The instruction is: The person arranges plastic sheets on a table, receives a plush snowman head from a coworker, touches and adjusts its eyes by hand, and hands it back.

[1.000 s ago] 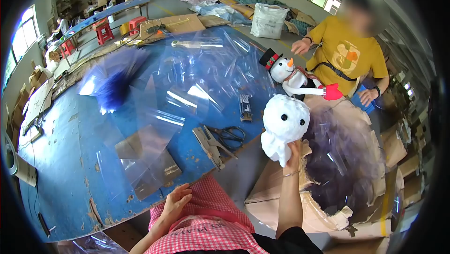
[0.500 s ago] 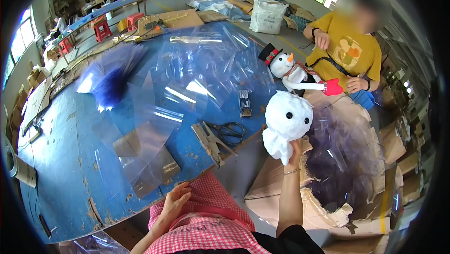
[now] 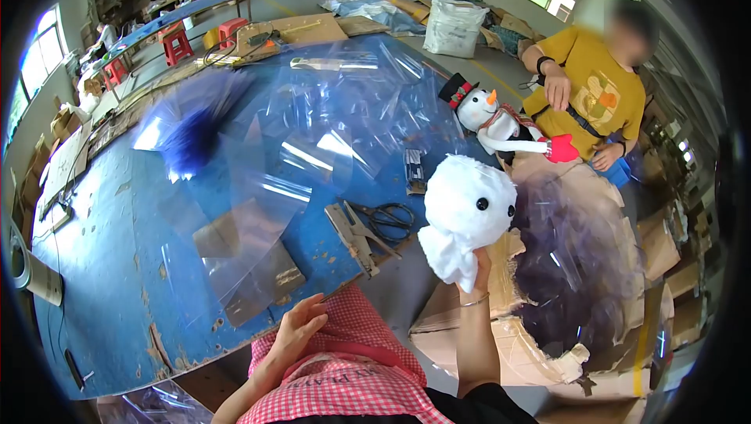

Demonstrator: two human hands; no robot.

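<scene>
The right hand's [image 3: 479,269] grip holds a round, white, fuzzy plush head [image 3: 463,199] near the blue worktop [image 3: 109,267] — probably light, soft, best supported underneath — while the left hand [image 3: 300,327] half-curls, contents unclear.

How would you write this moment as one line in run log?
right hand: holds white plush figure from below | left hand: at edge of blue table | scissors: lying on table | snowman doll: beyond plush figure
</scene>
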